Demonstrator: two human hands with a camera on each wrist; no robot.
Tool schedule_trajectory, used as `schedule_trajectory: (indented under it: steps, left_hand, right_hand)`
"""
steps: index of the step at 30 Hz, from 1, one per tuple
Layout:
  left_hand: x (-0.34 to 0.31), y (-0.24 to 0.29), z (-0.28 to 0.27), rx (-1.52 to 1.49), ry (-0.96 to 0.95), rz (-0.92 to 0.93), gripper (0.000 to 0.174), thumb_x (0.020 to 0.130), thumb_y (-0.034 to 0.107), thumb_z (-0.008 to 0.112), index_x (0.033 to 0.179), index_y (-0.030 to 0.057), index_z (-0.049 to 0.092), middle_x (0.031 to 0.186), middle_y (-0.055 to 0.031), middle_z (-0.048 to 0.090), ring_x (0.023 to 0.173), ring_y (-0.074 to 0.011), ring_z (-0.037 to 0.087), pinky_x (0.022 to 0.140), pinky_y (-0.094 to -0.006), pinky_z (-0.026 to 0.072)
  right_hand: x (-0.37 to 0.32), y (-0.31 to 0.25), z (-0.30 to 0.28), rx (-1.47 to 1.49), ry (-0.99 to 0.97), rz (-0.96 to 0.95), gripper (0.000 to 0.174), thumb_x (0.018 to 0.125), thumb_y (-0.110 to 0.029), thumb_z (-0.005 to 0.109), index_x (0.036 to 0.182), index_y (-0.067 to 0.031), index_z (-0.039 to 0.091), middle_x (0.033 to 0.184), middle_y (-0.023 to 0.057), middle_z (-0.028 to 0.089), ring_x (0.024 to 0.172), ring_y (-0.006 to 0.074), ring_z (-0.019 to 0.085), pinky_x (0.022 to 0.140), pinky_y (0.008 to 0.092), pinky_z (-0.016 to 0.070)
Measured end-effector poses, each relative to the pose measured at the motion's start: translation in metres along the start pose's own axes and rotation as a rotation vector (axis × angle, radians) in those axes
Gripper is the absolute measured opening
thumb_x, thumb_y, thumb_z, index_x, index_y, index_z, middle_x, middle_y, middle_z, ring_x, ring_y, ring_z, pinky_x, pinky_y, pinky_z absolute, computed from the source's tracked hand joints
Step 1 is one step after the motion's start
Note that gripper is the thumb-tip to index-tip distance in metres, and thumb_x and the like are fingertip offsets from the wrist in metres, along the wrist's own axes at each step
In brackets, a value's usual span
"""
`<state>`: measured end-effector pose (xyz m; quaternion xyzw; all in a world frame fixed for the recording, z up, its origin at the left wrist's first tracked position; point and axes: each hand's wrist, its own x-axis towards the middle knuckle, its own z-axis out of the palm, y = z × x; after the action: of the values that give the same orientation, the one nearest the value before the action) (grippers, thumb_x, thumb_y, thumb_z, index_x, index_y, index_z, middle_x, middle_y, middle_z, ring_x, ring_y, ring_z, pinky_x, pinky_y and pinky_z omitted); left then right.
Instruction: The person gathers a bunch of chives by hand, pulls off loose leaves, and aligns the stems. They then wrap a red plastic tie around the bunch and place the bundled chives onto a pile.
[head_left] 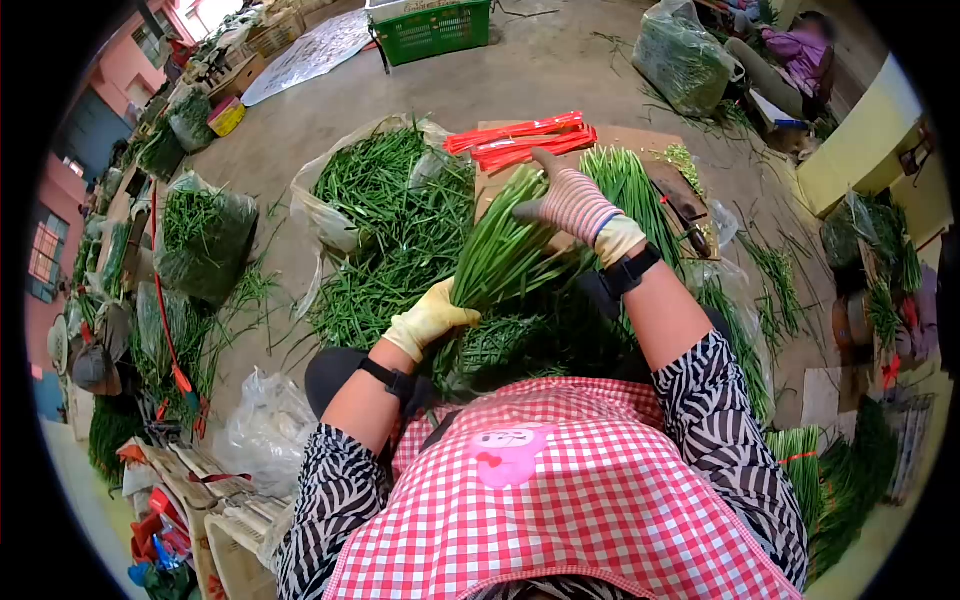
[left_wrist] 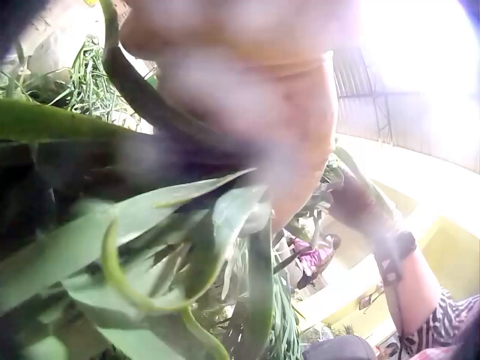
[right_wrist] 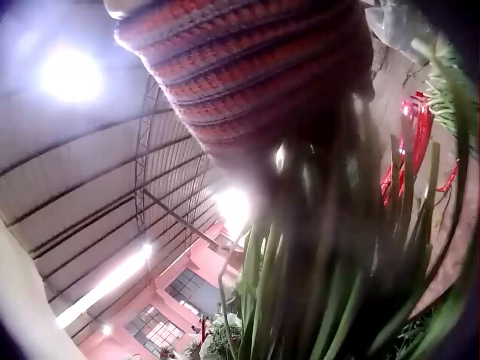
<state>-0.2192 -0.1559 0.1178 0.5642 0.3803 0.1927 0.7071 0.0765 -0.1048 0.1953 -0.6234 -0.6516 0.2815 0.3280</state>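
A loose bunch of garlic chives point(head_left: 500, 245) slants between both hands in the head view, its pale cut ends toward the top. My left hand point(head_left: 432, 318), in a yellow glove, grips its lower, leafy part; flat green leaves point(left_wrist: 172, 240) spread below that hand in the left wrist view. Around the upper end, my right hand point(head_left: 580, 208) in a striped knit glove spreads thumb and index finger, with the thumb across the stalks. Stalks point(right_wrist: 330, 300) blur beneath the striped glove point(right_wrist: 247, 75) in the right wrist view.
A large pile of chives point(head_left: 400, 200) lies on plastic at left. Beyond the hands, a board point(head_left: 650, 150) bears red ties point(head_left: 530, 140), a neat row of chives point(head_left: 625, 185) and a dark-handled tool point(head_left: 690, 225). A green crate point(head_left: 430, 32) and a seated person point(head_left: 800, 55) are farther off.
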Motion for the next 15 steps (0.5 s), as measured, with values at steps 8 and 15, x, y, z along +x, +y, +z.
schedule_trajectory:
  steps: [8, 15]
  left_hand:
    - [0.000, -0.008, 0.001, 0.033, 0.037, 0.050, 0.051, 0.076, -0.007, 0.074, 0.125, 0.0025, 0.066, 0.105, -0.0008, 0.072, 0.091, -0.0119, 0.064, 0.085, -0.0304, 0.0539]
    - [-0.001, -0.001, 0.002, 0.104, 0.050, 0.049, 0.047, 0.076, -0.004, 0.076, 0.122, 0.0025, 0.068, 0.103, -0.0004, 0.073, 0.090, -0.0111, 0.064, 0.084, -0.0291, 0.0533]
  right_hand:
    - [0.011, -0.014, -0.007, -0.243, -0.252, 0.062, 0.071, 0.076, -0.041, 0.078, 0.130, 0.0041, 0.063, 0.111, 0.0303, 0.072, 0.106, 0.0414, 0.071, 0.096, 0.0448, 0.0558]
    - [0.020, 0.002, 0.009, -0.221, -0.052, 0.050, 0.044, 0.082, -0.028, 0.066, 0.112, 0.0033, 0.071, 0.105, 0.0318, 0.071, 0.103, 0.0442, 0.070, 0.093, 0.0491, 0.0555]
